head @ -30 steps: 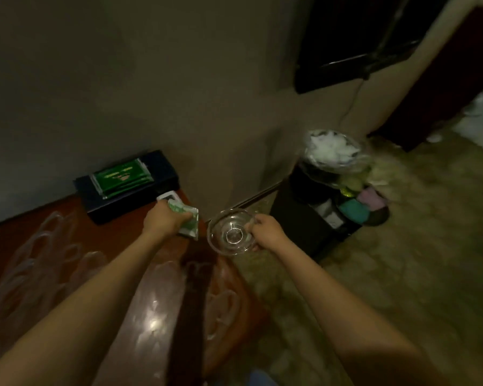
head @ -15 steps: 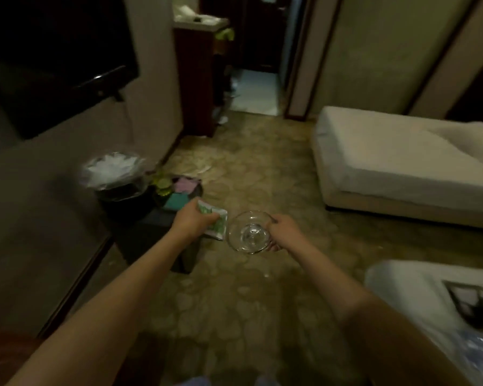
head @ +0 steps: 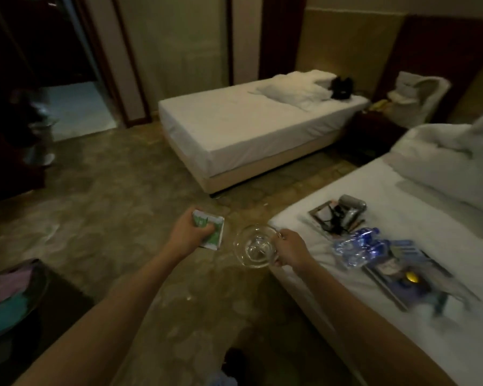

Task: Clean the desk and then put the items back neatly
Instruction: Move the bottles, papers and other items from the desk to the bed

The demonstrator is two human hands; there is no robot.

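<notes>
Two hands full — packet (head: 210,231), glass bowl (head: 253,246).

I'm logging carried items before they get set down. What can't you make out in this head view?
- Print on the green-and-white packet: partly covered by the left hand, too small.
- Whether the glass dish in the right hand holds anything: clear glass, dim light.
- Items on the near bed: blurred.
- Desk: out of frame.
</notes>
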